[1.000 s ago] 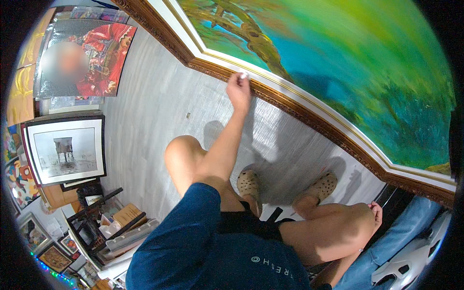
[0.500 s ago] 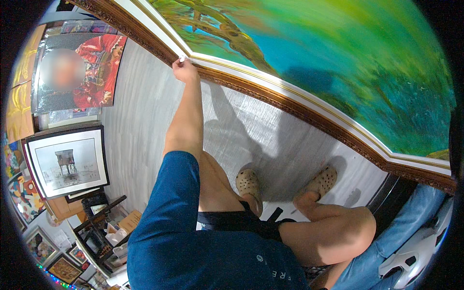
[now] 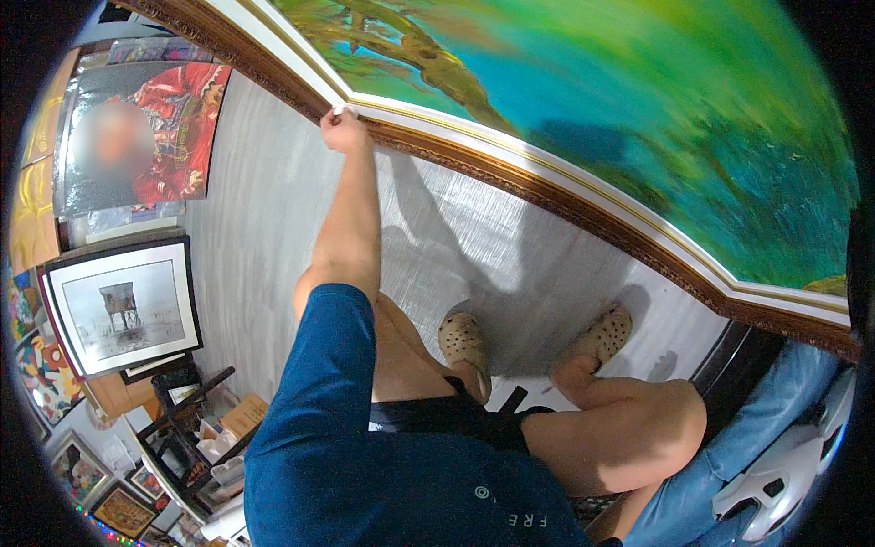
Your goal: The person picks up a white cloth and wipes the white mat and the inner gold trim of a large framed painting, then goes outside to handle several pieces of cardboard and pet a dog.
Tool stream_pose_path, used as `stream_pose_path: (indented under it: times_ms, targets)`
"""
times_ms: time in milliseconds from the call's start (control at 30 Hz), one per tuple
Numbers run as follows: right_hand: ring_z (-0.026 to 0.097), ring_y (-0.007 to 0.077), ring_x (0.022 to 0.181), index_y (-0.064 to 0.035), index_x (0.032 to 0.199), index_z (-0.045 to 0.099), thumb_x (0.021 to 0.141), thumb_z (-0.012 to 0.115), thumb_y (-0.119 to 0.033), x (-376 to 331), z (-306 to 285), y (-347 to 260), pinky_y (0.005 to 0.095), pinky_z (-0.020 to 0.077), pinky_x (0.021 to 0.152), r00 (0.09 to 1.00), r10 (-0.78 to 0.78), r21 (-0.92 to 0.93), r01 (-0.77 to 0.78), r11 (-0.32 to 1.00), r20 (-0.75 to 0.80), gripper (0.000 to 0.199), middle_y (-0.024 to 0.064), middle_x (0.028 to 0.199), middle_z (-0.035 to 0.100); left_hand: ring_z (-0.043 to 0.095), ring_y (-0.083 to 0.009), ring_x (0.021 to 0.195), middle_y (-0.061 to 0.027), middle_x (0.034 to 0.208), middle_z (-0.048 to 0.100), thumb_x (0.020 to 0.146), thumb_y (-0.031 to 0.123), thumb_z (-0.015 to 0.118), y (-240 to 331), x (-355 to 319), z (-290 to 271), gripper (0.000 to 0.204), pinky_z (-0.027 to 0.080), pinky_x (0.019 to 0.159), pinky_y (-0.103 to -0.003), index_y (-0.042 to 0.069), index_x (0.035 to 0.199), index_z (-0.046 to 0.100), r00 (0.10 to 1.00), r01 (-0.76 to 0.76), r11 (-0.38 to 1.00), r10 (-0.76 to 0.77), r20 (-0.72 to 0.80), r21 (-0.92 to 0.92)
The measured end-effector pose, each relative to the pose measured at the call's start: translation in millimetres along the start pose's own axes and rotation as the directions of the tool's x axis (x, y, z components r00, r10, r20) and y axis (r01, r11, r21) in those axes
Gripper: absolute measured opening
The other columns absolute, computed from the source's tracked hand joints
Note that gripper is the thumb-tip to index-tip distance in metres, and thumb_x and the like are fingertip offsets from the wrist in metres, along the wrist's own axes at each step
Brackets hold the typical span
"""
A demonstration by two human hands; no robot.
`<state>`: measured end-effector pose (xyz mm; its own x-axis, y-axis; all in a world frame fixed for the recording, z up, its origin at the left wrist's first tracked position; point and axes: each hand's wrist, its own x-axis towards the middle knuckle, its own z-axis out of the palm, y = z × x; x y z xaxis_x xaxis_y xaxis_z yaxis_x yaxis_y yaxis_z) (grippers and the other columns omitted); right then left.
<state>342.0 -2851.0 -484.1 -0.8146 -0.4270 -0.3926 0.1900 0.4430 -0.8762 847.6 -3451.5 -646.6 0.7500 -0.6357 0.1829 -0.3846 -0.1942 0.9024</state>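
Observation:
My left hand (image 3: 346, 134) reaches forward to a large framed painting (image 3: 565, 100), its fingers closed in a pinch at the near left corner of the white inner border. Between the fingertips shows a small crumpled white piece (image 3: 338, 111), like tissue or cloth, pressed against the border where it meets the carved brown frame (image 3: 510, 187). The painting is green and blue, with a brown branch at its upper left. My right hand is out of sight.
Along the left stand a portrait print (image 3: 182, 137) with red clothing and a black-framed picture (image 3: 123, 305) of a hut on stilts. Grey wood-look floor (image 3: 260, 182) lies between them and my feet. A white helmet-like object (image 3: 775, 492) rests at the lower right by blue fabric (image 3: 729, 447).
My left hand stays at the same corner, with only a very slight shift against the border. The whole view has moved a little.

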Motion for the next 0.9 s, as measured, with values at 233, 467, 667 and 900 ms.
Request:
stream_pose_path:
  times_ms: [233, 467, 667, 900]
  targets:
    - [0.055, 0.0089, 0.071, -0.0033, 0.102, 0.063, 0.098, 0.056, -0.019, 5.5, -12.7, 26.8, 0.022, 0.0458, 0.065, 0.999, 0.046, 0.016, -0.046, 0.999, -0.007, 0.018, 0.0043, 0.089, 0.063, 0.06, -0.0169, 0.07, -0.0096, 0.078, 0.065, 0.08, 0.008, 0.071, 15.0, -69.7, -26.8, 0.016, 0.049, 0.066, -0.033, -0.002, 0.091, 0.065, 0.974, -0.176, 0.984, 0.175, 0.144, -0.01]
    - [0.055, 0.009, 0.07, -0.0037, 0.103, 0.063, 0.097, 0.057, -0.018, -3.3, -33.2, 61.2, 0.0221, 0.0462, 0.064, 0.995, 0.093, 0.046, -0.091, 0.995, -0.043, 0.017, 0.0046, 0.09, 0.063, 0.054, -0.0105, 0.068, -0.0052, 0.077, 0.062, 0.084, 0.005, 0.066, 56.6, -227.0, -41.7, 0.013, 0.046, 0.063, -0.027, -0.003, 0.093, 0.064, 0.923, -0.071, 0.984, 0.127, 0.363, -0.165]
    - [0.055, 0.0091, 0.07, -0.0039, 0.103, 0.063, 0.097, 0.057, -0.018, -13.4, -57.9, 99.9, 0.0222, 0.0466, 0.063, 0.981, 0.166, 0.066, -0.16, 0.985, -0.097, 0.016, 0.0048, 0.091, 0.064, 0.051, -0.0089, 0.065, -0.001, 0.068, 0.058, 0.083, 0.005, 0.068, 88.2, -337.6, -53.5, 0.011, 0.044, 0.061, -0.025, -0.001, 0.091, 0.066, 0.844, 0.037, 0.992, 0.034, 0.535, -0.121]
    - [0.056, 0.0093, 0.069, -0.0043, 0.103, 0.063, 0.097, 0.058, -0.017, -38.3, -99.5, 124.2, 0.0224, 0.047, 0.062, 0.949, 0.275, 0.186, -0.245, 0.952, -0.158, 0.015, 0.0055, 0.093, 0.064, 0.057, -0.0121, 0.065, -0.0066, 0.072, 0.064, 0.08, 0.005, 0.072, 104.1, -449.1, -51.6, 0.016, 0.047, 0.063, -0.027, -0.003, 0.091, 0.065, 0.725, 0.145, 0.971, 0.027, 0.689, -0.191]
